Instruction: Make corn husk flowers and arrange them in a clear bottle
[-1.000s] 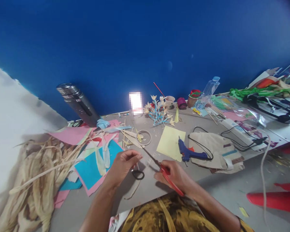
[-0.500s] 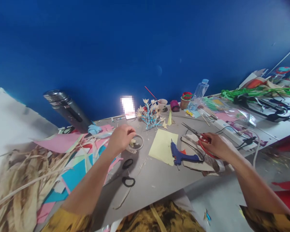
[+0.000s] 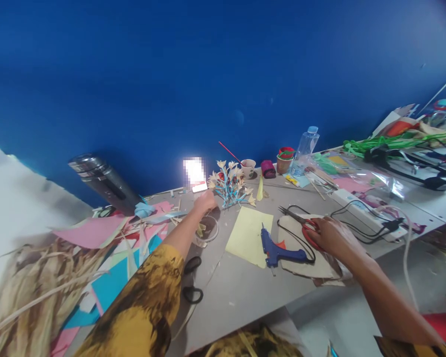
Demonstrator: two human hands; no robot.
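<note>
Gripped in the right hand (image 3: 329,235), the scissors (image 3: 302,220) have red handles and slim, dark metal blades; the fingers cover part of the handles, and the blades run out to the left of the grip, lying nearly level, with their points slanting away from the wearer. Just right of the left hand (image 3: 204,201) and a little beyond it stands the flower bunch (image 3: 229,186), pale cream blossoms with pointed petals, fanned outward on thin light-blue stems; whether the left fingertips touch it cannot be made out
</note>
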